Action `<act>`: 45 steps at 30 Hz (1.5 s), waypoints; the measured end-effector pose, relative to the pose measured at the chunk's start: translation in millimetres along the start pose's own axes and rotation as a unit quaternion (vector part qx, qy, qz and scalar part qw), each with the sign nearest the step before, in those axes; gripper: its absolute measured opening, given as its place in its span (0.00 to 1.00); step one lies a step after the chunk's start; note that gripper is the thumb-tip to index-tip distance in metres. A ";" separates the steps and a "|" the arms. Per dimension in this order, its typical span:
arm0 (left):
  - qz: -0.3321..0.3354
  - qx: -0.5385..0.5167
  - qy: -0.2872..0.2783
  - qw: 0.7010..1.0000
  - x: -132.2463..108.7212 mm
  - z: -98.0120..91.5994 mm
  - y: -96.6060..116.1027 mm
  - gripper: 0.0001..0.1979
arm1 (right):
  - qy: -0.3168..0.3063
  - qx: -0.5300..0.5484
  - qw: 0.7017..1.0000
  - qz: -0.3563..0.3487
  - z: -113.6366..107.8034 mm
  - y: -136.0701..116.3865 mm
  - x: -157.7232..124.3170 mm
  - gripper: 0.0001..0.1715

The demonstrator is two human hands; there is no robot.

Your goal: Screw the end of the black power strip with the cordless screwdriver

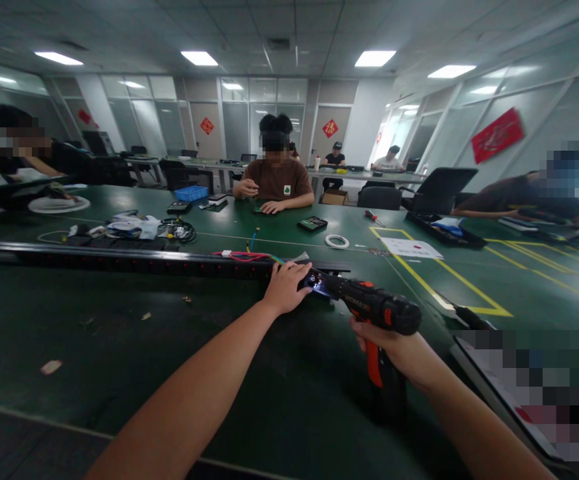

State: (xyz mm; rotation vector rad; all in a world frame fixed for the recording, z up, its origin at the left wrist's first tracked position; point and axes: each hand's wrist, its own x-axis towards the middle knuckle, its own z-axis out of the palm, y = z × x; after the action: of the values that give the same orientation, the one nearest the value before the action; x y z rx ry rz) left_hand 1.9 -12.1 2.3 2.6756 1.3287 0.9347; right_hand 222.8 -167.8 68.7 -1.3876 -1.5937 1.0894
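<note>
The right hand (pixel 387 339) of the person has its fingers wrapped around the handle of a black and orange power drill (pixel 377 308), which points toward the left and is tilted. The front of the drill is at the right end of a long black bar (pixel 169 264), which lies across the table (pixel 169 380) and reaches to the left edge of the view. The left hand (pixel 285 288) rests on this same end of the bar, with the fingers stretched toward the drill; whether they also grasp something under them, I cannot tell. A bright, bluish light is near the drill's tip, and the small details there are not clear. Red wires (pixel 249 256) run along the top of the bar, just beside the left hand. Behind the bar are a white ring (pixel 337 241), a green board (pixel 312 224) and a white sheet (pixel 411 249). Across the table, a person in a brown shirt (pixel 289 179) sits with one hand near the table surface.
</note>
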 end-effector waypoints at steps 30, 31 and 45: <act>0.005 0.001 0.006 1.000 0.0 0.7 -1.0 0.31 | 0.014 0.023 1.000 0.006 3.2 -13.2 -5.6 0.15; 0.005 0.002 0.006 1.000 -0.1 1.0 -1.3 0.31 | 0.014 0.022 1.000 0.006 3.4 -13.0 -5.4 0.15; 0.005 0.004 -0.001 1.000 0.2 1.7 -1.3 0.32 | 0.019 0.017 1.000 0.013 2.8 -5.8 -2.4 0.16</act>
State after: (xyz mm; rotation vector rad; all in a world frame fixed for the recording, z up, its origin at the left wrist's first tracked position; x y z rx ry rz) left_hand 1.9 -10.6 0.7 2.6899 1.3234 0.9286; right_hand 218.5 -170.8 73.1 -1.4014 -1.5267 1.0933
